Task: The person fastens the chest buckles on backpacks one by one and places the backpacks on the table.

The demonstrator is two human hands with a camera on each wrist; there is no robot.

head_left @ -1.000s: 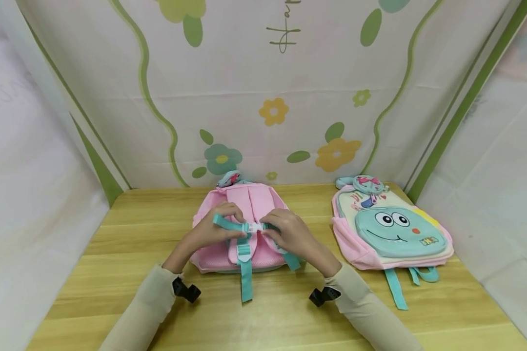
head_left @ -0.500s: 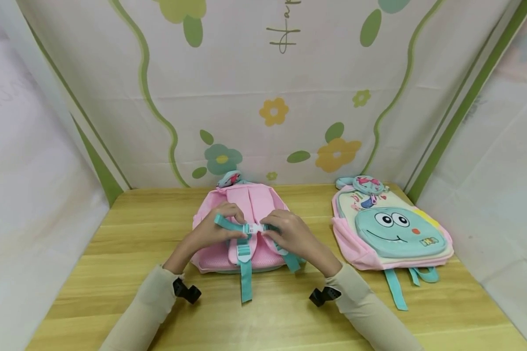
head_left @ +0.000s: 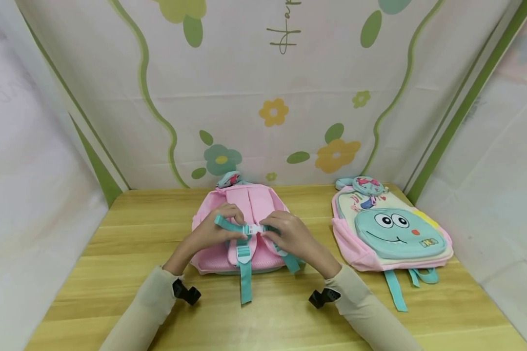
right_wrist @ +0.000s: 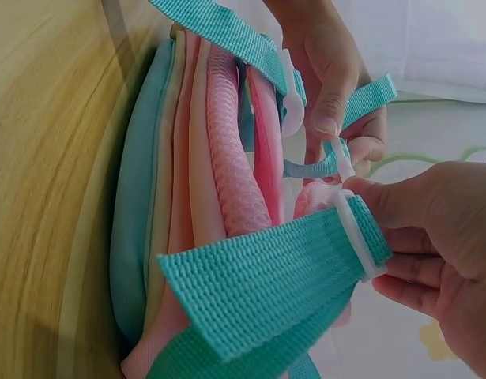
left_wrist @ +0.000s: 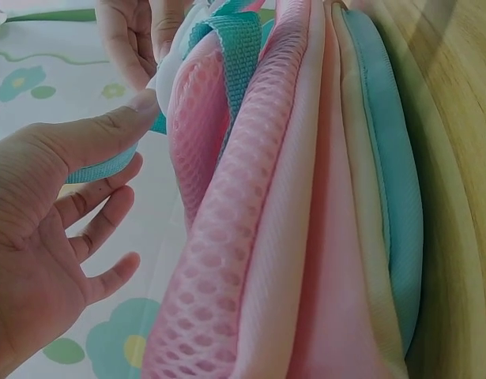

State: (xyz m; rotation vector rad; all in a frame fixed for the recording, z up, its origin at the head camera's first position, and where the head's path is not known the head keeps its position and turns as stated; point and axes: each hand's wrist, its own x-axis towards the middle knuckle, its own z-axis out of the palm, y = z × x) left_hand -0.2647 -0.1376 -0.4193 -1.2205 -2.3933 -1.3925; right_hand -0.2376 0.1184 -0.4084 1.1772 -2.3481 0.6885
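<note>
A pink backpack (head_left: 211, 258) lies on its front, with its shoulder straps and mesh back panel facing up. Across the straps runs a teal webbing band with a white plastic buckle (head_left: 255, 229), whose two halves sit together. My left hand (head_left: 217, 228) pinches the buckle's left end between thumb and fingers, and a loose teal strap end (head_left: 227, 223) sticks out over that hand. From the other side, my right hand (head_left: 290, 235) pinches the right end. In the right wrist view a wide teal strap (right_wrist: 274, 276) hangs in front of the bag.
To the right lies a second backpack (head_left: 399, 231) with a teal smiling face and a small round pouch (head_left: 369, 185). Teal straps hang toward the front of the wooden table (head_left: 254, 326). A flowered cloth (head_left: 228, 73) stands behind, with pale cloth on both sides.
</note>
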